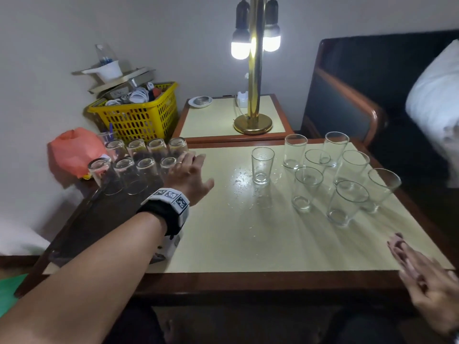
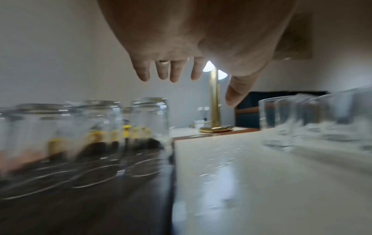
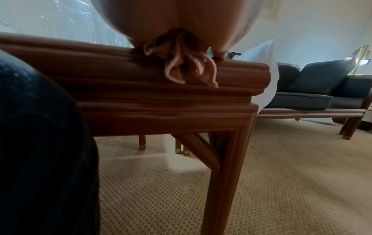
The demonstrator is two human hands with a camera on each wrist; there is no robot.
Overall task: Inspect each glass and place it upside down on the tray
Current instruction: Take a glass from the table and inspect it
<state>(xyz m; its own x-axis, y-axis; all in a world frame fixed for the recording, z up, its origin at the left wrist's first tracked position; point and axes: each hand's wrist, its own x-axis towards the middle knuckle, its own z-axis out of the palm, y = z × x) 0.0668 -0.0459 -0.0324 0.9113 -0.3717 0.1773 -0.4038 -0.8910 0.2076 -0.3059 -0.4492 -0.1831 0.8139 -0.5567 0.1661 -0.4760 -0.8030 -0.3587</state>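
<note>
Several clear glasses (image 1: 129, 175) stand upside down in two rows on the dark tray (image 1: 82, 227) at the left. My left hand (image 1: 188, 173) hovers over the tray's right edge beside them, fingers straight and spread, holding nothing; the left wrist view shows the spread left hand (image 2: 187, 74) above the blurred inverted glasses (image 2: 149, 135). Several upright glasses (image 1: 263, 166) stand on the cream table (image 1: 248, 239) at the right. My right hand (image 1: 427, 274) is at the table's front right corner, gripping a pink cloth (image 1: 397, 244), which hangs from the palm as the cloth (image 3: 181, 63).
A brass lamp (image 1: 254, 95) stands on a side table (image 1: 218, 120) behind. A yellow basket (image 1: 139, 115) and an orange bag (image 1: 74, 150) sit at the back left. Water drops (image 1: 241, 177) lie on the table's middle. A dark sofa (image 1: 372, 95) with a pillow is at the right.
</note>
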